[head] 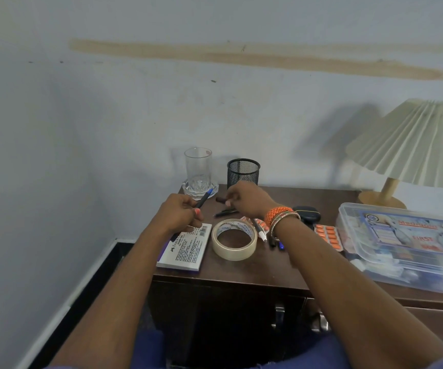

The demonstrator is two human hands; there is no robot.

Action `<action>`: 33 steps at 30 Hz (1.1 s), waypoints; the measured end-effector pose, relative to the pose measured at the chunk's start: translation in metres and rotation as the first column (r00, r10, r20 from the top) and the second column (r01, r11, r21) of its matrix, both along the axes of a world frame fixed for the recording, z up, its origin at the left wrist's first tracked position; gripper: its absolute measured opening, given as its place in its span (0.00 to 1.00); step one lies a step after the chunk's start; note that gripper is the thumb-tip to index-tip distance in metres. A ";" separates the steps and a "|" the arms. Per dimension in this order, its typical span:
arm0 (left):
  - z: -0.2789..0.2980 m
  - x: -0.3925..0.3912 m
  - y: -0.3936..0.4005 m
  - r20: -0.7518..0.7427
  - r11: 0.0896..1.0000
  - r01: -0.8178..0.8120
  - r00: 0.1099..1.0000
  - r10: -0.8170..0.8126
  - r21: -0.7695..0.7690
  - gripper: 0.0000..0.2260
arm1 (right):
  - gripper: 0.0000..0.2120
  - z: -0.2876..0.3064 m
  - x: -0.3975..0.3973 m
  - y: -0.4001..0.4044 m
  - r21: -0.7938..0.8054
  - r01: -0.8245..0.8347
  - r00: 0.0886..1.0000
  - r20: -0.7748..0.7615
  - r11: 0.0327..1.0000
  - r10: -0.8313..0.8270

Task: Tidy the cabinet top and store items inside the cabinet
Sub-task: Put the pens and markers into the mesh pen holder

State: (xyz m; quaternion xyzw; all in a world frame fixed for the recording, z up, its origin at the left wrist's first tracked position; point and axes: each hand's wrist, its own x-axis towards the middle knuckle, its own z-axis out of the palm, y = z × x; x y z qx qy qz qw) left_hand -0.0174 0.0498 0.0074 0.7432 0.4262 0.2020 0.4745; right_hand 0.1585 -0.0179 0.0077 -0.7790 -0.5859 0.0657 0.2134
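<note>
My left hand (180, 213) grips a dark pen with a blue cap (203, 198), its tip pointing up toward the glass. My right hand (247, 199) pinches a small dark pen-like piece (220, 200) just in front of the black mesh pen holder (243, 173). Two more dark pens (224, 212) lie on the brown cabinet top (241, 270) under that hand. A roll of clear tape (234, 239) lies in the middle, a white stamp-pad box (185, 249) to its left. Further pens (261, 233) lie beneath my right wrist.
An empty glass (198, 171) stands on a glass coaster at the back left corner. Orange pill strips (330, 237), a dark case (306, 213), a clear first-aid box (406, 243) and a pleated lamp (412, 145) fill the right side. Cabinet door handles (280, 314) show below.
</note>
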 end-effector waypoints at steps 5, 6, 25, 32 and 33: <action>0.007 0.007 -0.008 0.102 1.000 0.026 0.994 -0.026 0.006 0.11 | 0.05 0.016 -0.014 -0.005 0.340 0.298 0.786 -0.618 0.892 -0.026; 0.009 0.010 -0.011 0.122 0.999 0.037 0.992 -0.037 0.003 0.11 | 0.04 0.020 -0.016 -0.006 0.355 0.363 0.702 -0.712 0.862 -0.003; 0.029 0.030 -0.043 0.207 0.990 0.110 0.970 -0.126 0.087 0.12 | 0.15 0.033 -0.010 -0.028 0.503 0.506 0.608 -0.784 0.701 0.124; 0.026 0.026 -0.040 0.213 0.983 0.052 0.973 -0.090 0.177 0.08 | 0.18 0.035 0.001 -0.040 0.401 0.539 0.561 -0.827 0.741 0.039; 0.025 0.025 -0.039 0.206 0.976 0.034 0.975 -0.080 0.217 0.07 | 0.16 0.035 0.001 -0.040 0.378 0.526 0.548 -0.836 0.762 0.037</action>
